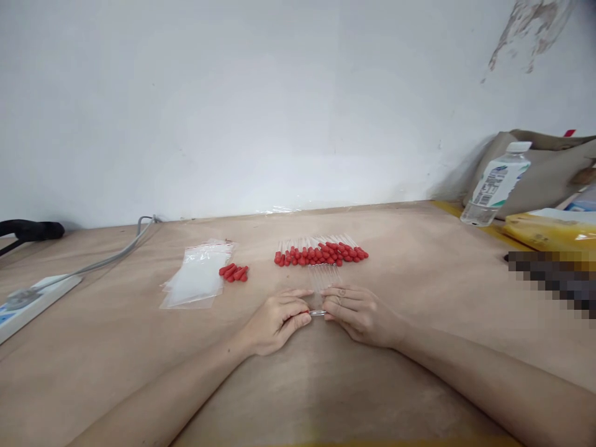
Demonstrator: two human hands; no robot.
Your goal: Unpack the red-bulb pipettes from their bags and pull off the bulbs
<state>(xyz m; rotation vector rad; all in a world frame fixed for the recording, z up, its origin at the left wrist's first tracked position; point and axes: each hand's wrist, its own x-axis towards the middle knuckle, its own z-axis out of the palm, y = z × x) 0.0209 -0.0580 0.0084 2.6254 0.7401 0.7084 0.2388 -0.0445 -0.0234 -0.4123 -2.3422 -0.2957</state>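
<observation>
Close to me on the table, my left hand (282, 321) is closed, pinching a red rubber bulb that barely shows between thumb and forefinger. A clear glass dropper tube (318, 313) spans the gap from that bulb to my right hand (365, 315), whose fingers are closed on its other end. How deep the tube sits in the bulb is hidden. Just beyond my fingertips lie several bare glass tubes (325, 274) side by side. Behind them is a row of droppers (321, 253) with red bulbs towards me. Several loose red bulbs (234, 272) lie left of the row.
Clear zip bags (198, 279) are stacked at the left. Farther left, a grey cable (112, 253) runs to a white power strip (44, 304). A water bottle (498, 183), a beige bag (549, 171) and a yellow package (549, 233) stand at the right, before a white wall (298, 112).
</observation>
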